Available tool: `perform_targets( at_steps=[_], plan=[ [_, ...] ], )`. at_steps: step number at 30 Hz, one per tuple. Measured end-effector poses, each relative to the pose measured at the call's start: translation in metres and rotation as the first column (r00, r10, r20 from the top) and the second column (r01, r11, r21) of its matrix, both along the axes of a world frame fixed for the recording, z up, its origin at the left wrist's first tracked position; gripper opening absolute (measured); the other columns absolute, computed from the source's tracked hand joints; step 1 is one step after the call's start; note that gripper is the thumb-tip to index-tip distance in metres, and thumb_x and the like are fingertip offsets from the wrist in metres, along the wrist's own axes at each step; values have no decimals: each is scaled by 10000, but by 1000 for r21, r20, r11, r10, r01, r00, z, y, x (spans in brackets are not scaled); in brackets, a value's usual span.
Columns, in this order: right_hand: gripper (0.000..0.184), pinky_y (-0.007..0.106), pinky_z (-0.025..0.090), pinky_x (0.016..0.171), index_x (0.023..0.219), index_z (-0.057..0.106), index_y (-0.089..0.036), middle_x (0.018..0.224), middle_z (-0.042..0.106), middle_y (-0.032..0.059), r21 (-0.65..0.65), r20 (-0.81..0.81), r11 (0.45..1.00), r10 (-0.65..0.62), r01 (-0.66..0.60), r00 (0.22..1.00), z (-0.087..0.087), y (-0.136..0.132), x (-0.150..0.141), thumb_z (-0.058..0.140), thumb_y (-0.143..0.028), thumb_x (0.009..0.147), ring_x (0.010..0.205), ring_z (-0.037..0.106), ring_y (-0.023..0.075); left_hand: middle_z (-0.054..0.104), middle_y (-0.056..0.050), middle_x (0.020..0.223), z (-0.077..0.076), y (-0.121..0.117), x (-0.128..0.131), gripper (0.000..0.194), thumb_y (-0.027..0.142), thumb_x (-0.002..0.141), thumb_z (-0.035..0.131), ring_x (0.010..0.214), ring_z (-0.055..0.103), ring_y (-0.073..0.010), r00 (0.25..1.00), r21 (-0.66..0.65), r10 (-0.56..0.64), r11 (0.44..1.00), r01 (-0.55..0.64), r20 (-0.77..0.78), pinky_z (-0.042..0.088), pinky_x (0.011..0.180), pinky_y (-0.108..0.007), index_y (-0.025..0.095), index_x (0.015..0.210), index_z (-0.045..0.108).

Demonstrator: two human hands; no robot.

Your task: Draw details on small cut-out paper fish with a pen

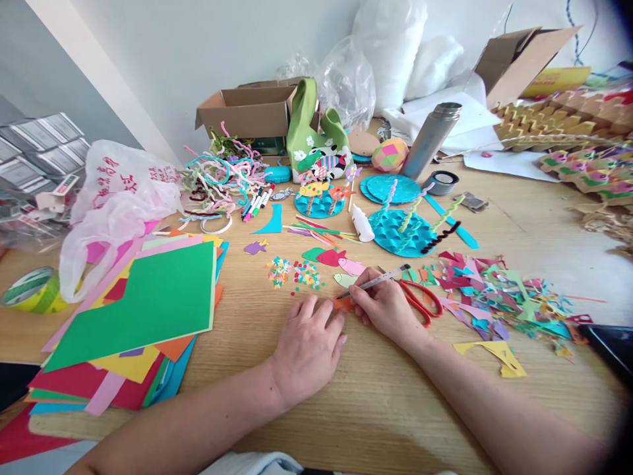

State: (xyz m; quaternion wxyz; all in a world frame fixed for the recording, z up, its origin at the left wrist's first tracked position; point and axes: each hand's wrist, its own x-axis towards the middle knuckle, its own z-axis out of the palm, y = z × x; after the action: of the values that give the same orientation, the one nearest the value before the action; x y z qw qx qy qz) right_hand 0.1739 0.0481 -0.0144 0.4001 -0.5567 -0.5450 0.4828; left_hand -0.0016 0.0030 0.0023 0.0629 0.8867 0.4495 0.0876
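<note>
My right hand [383, 305] is closed round a white pen [378, 280], with the tip down on a small orange paper piece [342, 303] on the wooden table [376, 396]. My left hand [309, 343] lies flat beside it, fingers stretched out and pressing the orange piece's left edge. Red-handled scissors [420, 298] lie just right of my right hand. Paper fish cut-outs [336, 258] in green, red and pink sit just beyond the hands, next to small piles of confetti dots [294, 274].
A stack of coloured paper sheets [133, 310] lies at left, with a tape roll [32, 290] and plastic bag [116, 198]. Paper scraps [499, 293] spread at right. Behind are pipe cleaners [222, 175], markers, blue discs [400, 231], a glue bottle [362, 224], a steel flask [431, 140] and cardboard boxes [247, 109].
</note>
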Motion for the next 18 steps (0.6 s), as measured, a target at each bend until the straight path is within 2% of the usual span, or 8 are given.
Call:
perform_targets(
  at_steps=[18],
  plan=[
    [203,196,320,335,690,482,-225,474,526,-57,27,8,1000,11,-11,1000,-3,0,1,621,-300,817,345,458,91,584,-82,1241,1,0,0,308,304,965,526,1137,474,-291,1000,-11,-7,1000,7,-6,439,969,-486,200,1247,593]
  ],
)
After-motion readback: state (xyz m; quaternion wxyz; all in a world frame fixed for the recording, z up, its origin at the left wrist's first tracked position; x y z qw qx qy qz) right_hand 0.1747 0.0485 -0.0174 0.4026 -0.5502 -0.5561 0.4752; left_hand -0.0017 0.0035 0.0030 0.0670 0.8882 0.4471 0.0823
